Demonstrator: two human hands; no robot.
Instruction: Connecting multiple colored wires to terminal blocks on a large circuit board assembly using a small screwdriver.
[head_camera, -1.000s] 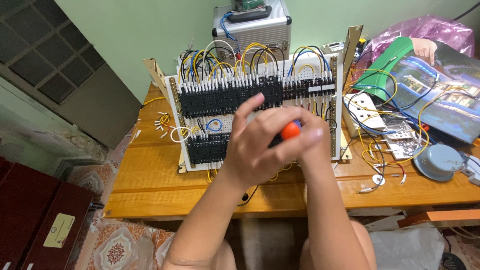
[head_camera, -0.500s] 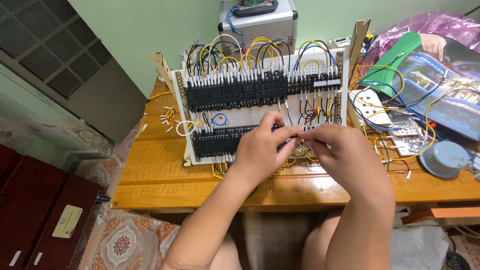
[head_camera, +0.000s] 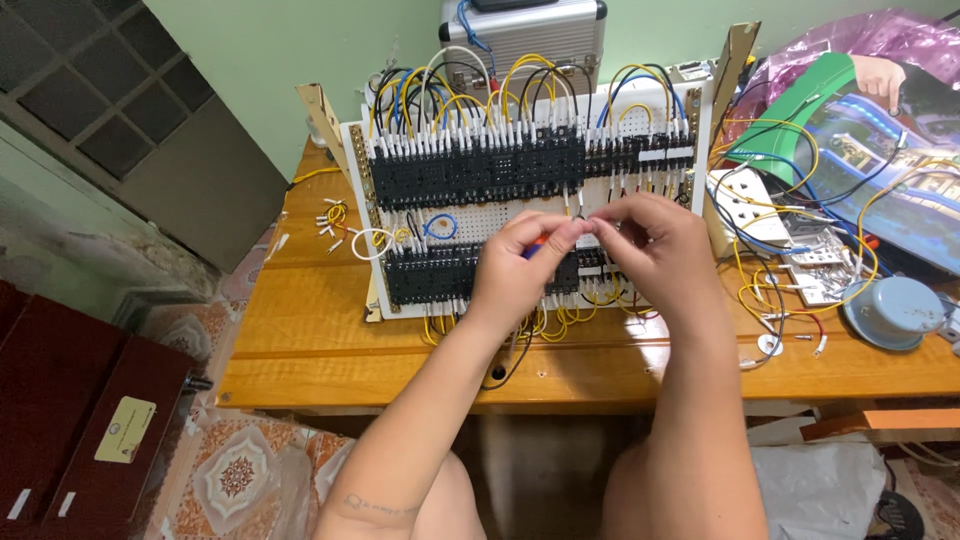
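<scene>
Head view: both hands meet mid-panel on white wiring board (head_camera: 400, 215); left hand (head_camera: 520, 265) wrapped round an orange-handled tool (head_camera: 533, 248); right hand (head_camera: 655, 245) pinching a thin wire (head_camera: 580, 205) running upward, fingertips nearly touching, approx equally near

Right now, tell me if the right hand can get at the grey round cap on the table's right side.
Probably yes. The right hand is at the wiring panel, and the grey round cap lies uncovered to its right; only loose wires lie between them.
</scene>
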